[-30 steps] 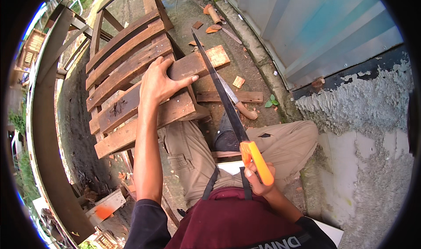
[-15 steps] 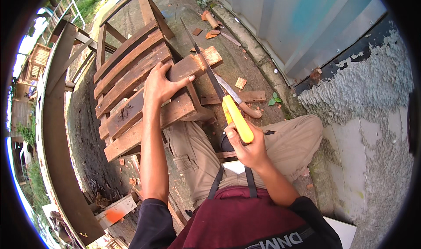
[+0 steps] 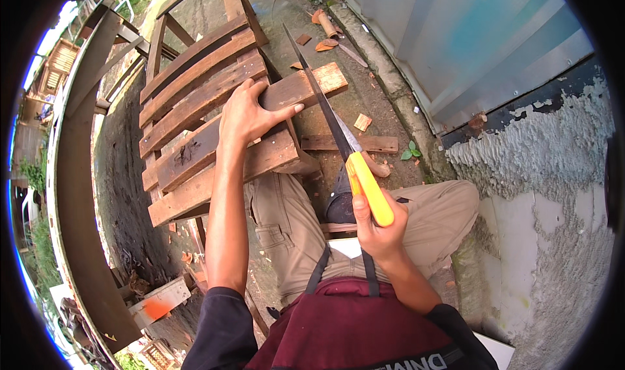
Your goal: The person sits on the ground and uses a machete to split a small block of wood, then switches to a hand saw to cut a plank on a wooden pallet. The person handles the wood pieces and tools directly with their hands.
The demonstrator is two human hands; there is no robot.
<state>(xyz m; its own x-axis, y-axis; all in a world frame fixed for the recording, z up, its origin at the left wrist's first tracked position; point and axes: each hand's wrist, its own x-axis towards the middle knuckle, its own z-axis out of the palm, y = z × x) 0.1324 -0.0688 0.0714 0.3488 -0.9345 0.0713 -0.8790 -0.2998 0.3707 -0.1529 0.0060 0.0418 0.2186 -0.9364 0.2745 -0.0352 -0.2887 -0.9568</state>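
Observation:
My right hand [image 3: 383,232] is closed around the yellow handle of a handsaw [image 3: 374,191]. Its dark blade slants away from me, lying across a brown wooden board [image 3: 284,91] near that board's pale, splintered far-right end. My left hand [image 3: 250,114] grips the same board a little left of the blade, thumb stretched along it and fingers over its far edge. The board rests on a slatted wooden bench [image 3: 207,95] made of several planks. Partly hidden behind the saw, a long-bladed knife with a curved wooden handle [image 3: 376,166] lies on the ground.
A flat wood strip [image 3: 384,144] and a small offcut [image 3: 363,122] lie on the concrete, with dry leaves [image 3: 326,45] farther off. A corrugated metal sheet [image 3: 416,51] and a rough wall [image 3: 534,142] stand on the right. At left runs a long brown board [image 3: 78,240].
The saw and my right hand have shifted toward me and slightly right, drawing the blade back over the board. My left hand keeps its hold; the whole view has shifted a little.

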